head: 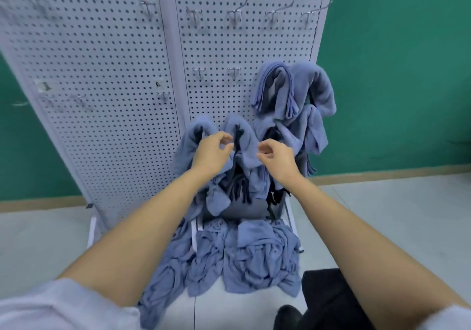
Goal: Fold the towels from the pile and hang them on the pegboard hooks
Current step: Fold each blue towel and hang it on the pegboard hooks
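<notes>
Broadly, the pegboard [114,74] stands just beyond both hands, and the pile of towels [229,258] lies crumpled on the floor straight below them, spread side to side under the forearms, about as near to one hand as the other. A hung towel [244,141] drapes downward between the left hand [212,151] and the right hand [276,157]. Both hands have half-curled fingers at its folds, but I cannot tell whether either pinches cloth; bare hooks [233,71] wait above them.
</notes>
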`<act>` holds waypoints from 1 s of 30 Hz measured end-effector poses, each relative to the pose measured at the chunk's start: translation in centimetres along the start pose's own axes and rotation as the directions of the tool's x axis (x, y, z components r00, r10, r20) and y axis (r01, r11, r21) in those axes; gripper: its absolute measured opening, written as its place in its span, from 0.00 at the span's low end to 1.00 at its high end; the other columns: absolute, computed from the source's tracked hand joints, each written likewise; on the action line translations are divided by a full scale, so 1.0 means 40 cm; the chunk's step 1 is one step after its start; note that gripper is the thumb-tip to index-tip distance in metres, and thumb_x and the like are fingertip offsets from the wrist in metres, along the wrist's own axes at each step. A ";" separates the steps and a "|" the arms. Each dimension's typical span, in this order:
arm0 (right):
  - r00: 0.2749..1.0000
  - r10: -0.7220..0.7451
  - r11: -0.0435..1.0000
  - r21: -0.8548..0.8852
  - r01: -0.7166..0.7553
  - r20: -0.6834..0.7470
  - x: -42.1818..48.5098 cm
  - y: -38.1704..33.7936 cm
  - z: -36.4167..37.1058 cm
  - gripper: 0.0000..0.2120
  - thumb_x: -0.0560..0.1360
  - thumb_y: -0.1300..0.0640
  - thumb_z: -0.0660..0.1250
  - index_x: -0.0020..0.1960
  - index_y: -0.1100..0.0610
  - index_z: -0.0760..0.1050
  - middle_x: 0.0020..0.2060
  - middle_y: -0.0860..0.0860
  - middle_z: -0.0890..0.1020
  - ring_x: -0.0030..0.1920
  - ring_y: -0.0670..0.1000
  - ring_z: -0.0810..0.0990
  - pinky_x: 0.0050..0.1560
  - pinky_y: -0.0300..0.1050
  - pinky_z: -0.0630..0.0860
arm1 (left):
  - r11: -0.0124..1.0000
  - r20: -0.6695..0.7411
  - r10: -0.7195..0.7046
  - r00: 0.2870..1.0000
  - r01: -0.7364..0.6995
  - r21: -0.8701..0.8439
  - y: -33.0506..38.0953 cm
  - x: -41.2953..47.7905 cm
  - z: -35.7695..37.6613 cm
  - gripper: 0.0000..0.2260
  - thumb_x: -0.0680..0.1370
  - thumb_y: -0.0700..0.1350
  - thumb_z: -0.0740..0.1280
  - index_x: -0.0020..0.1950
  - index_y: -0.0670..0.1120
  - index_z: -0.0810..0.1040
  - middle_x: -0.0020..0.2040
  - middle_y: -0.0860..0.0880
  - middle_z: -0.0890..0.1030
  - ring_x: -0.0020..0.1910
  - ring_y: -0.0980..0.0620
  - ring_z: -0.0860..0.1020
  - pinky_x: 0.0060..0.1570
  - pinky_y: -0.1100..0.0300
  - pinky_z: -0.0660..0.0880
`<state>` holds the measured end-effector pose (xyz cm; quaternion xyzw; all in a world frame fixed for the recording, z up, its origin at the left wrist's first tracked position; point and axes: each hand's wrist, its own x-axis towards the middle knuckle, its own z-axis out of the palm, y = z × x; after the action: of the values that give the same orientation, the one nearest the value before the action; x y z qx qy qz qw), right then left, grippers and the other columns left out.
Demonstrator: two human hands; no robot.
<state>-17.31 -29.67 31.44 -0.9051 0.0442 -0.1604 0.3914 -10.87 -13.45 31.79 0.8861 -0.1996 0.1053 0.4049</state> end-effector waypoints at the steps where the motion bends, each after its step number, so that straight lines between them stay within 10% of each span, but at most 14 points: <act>1: 0.999 0.014 1.000 -0.012 -0.014 0.051 -0.027 0.012 0.042 0.13 0.79 0.60 0.64 0.63 0.62 0.73 0.59 0.58 0.78 0.56 0.55 0.77 0.62 0.46 0.72 | 1.000 0.009 -0.030 0.999 0.030 0.005 -0.039 -0.038 0.006 0.11 0.81 0.45 0.62 0.62 0.45 0.76 0.59 0.48 0.79 0.56 0.49 0.76 0.51 0.60 0.71; 14: 0.871 0.298 0.954 -0.153 -0.257 0.390 -0.195 0.347 0.510 0.11 0.80 0.66 0.57 0.51 0.70 0.76 0.47 0.69 0.78 0.39 0.63 0.71 0.46 0.57 0.74 | 0.912 0.287 -0.407 0.867 0.403 0.075 -0.517 -0.329 0.254 0.05 0.79 0.40 0.64 0.46 0.45 0.79 0.46 0.46 0.81 0.46 0.51 0.76 0.54 0.53 0.75; 18: 0.812 0.419 0.907 -0.236 -0.350 0.406 -0.174 0.473 0.547 0.09 0.78 0.68 0.58 0.53 0.71 0.75 0.48 0.70 0.78 0.41 0.64 0.73 0.39 0.45 0.66 | 0.885 0.370 -0.451 0.812 0.462 0.064 -0.590 -0.332 0.385 0.05 0.77 0.39 0.66 0.47 0.42 0.82 0.47 0.45 0.83 0.46 0.50 0.79 0.52 0.55 0.76; 25: 0.876 0.311 0.892 -0.431 -0.135 0.369 -0.092 0.647 0.544 0.18 0.76 0.66 0.62 0.65 0.59 0.73 0.62 0.56 0.74 0.65 0.58 0.68 0.61 0.50 0.70 | 0.862 0.491 -0.434 0.755 0.507 -0.018 -0.610 -0.266 0.611 0.14 0.73 0.36 0.71 0.58 0.40 0.77 0.49 0.45 0.79 0.46 0.51 0.76 0.51 0.60 0.75; 30: 0.873 0.314 0.841 -0.536 -0.074 0.374 -0.070 0.699 0.530 0.07 0.75 0.62 0.62 0.47 0.56 0.79 0.45 0.55 0.78 0.51 0.58 0.74 0.48 0.46 0.69 | 0.893 0.488 -0.401 0.775 0.450 0.018 -0.598 -0.238 0.705 0.09 0.72 0.38 0.72 0.50 0.44 0.79 0.48 0.46 0.81 0.47 0.48 0.78 0.49 0.53 0.77</act>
<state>-11.78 -33.67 -3.08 -0.9778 0.0874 0.1110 0.1545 -8.21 -18.15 -6.03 0.8846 -0.0928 -0.2218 0.3997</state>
